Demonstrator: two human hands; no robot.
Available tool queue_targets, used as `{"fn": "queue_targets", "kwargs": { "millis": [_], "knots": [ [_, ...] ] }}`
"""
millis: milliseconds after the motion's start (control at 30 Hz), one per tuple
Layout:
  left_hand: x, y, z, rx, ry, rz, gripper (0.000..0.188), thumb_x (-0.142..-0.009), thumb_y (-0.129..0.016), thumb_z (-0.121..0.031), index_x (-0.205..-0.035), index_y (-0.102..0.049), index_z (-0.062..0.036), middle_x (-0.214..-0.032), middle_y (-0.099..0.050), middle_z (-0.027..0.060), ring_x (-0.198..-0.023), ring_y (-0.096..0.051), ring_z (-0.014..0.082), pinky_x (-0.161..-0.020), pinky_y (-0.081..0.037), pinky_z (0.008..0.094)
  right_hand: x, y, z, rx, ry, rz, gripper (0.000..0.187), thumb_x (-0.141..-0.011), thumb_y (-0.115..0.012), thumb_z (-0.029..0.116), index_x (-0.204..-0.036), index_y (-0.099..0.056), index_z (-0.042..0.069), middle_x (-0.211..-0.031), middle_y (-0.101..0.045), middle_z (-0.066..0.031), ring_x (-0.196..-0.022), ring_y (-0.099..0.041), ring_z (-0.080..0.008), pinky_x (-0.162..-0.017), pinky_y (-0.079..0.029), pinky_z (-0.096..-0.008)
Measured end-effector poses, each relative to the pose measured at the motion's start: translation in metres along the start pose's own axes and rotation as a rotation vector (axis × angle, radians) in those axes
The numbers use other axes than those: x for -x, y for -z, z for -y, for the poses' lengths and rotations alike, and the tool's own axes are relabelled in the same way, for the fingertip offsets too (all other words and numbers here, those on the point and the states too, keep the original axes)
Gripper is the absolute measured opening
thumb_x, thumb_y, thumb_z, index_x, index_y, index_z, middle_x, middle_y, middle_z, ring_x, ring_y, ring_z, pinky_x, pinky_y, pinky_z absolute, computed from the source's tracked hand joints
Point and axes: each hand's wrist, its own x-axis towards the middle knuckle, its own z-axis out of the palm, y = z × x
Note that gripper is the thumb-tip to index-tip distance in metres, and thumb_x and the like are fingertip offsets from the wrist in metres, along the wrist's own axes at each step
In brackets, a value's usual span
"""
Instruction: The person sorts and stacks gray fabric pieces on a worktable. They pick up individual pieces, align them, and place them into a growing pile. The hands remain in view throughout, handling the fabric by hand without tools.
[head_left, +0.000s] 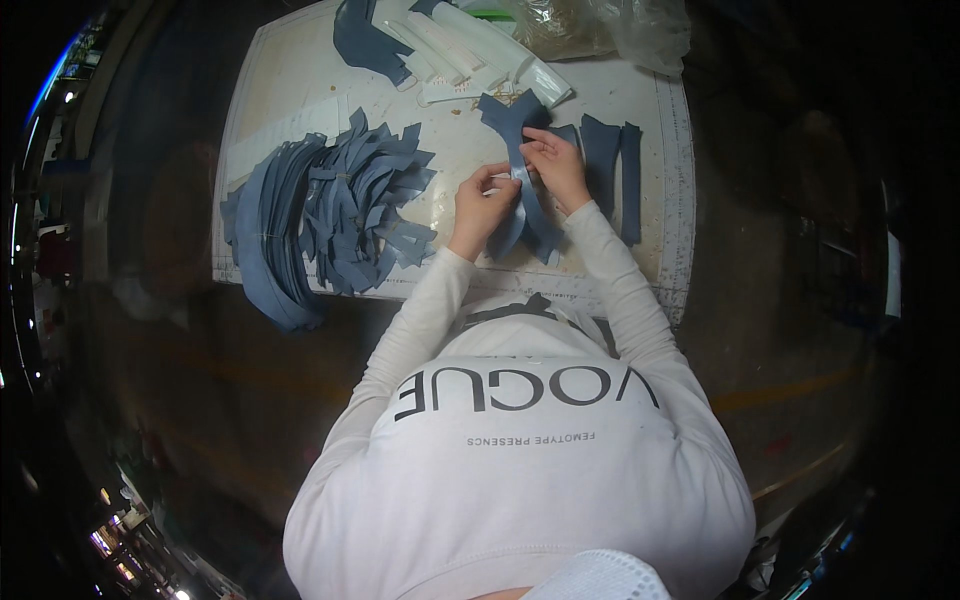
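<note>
Head view: the left hand (487, 208) and right hand (560, 172) pinch a forked blue piece (508, 112) at mid-length — fingers narrow, over the desk (663, 150). Blue bundles (275, 230) lie left; a narrow blue strip (630, 185) lies right; a clear plastic bag (645, 30) occupies the far edge.

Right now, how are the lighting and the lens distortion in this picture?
In the head view, the white worktable is well lit, its edges bowed by the fisheye lens; the surrounding floor is dark; the held blue strips carry a soft sheen.
</note>
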Motion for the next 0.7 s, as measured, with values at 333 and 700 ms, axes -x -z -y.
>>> {"fn": "queue_targets", "kwargs": {
  "millis": [333,700],
  "knots": [
    [-0.017,-0.003,0.027,-0.779,-0.320,-0.169,0.026,-0.078,-0.064,-0.014,-0.102,-0.065,-0.0025,-0.083,-0.064,0.0157,-0.073,-0.064,0.0306,-0.069,-0.051,0.0376,0.045,0.017,-0.026,1.066,0.316,-0.070,0.023,-0.080,-0.062,0.011,-0.100,-0.066,0.001,-0.082,-0.064,-0.0165,-0.072,-0.064,-0.0314,-0.066,-0.051,-0.0379],
    [0.005,0.004,0.013,-1.130,-0.282,-0.016,0.019,-0.082,-0.056,-0.011,-0.095,-0.067,-0.0041,-0.083,-0.062,0.0188,-0.073,-0.062,0.0370,-0.065,-0.050,0.0429,0.077,0.022,-0.022,0.969,0.231,0.017,0.025,-0.080,-0.060,0.010,-0.103,-0.065,0.002,-0.084,-0.062,-0.0189,-0.076,-0.062,-0.0356,-0.071,-0.050,-0.0422]
  ]
}}
